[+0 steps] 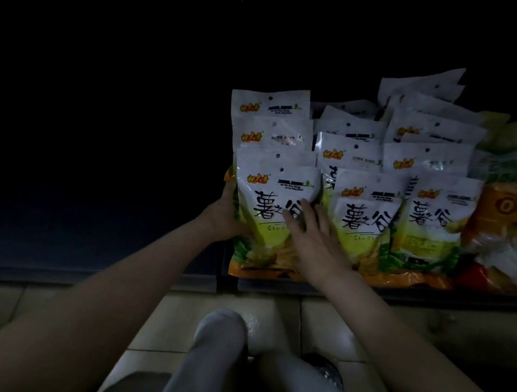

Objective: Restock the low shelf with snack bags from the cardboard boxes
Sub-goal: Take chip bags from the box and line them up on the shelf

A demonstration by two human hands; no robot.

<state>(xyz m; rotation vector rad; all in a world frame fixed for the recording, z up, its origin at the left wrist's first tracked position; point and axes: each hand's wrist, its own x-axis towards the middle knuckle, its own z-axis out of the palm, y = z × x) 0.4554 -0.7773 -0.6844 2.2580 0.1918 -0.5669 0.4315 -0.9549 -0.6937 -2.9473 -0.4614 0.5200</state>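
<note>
As left hand (pixel 224 214) grips front snack bag (pixel 268 218), right hand (pixel 315 240) flat on it

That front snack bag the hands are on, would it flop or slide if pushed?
The front snack bag looks puffy and glossy, so probably light and slippery. Standing on its narrow bottom edge, it may tip; the left hand and right hand steady it.
</note>
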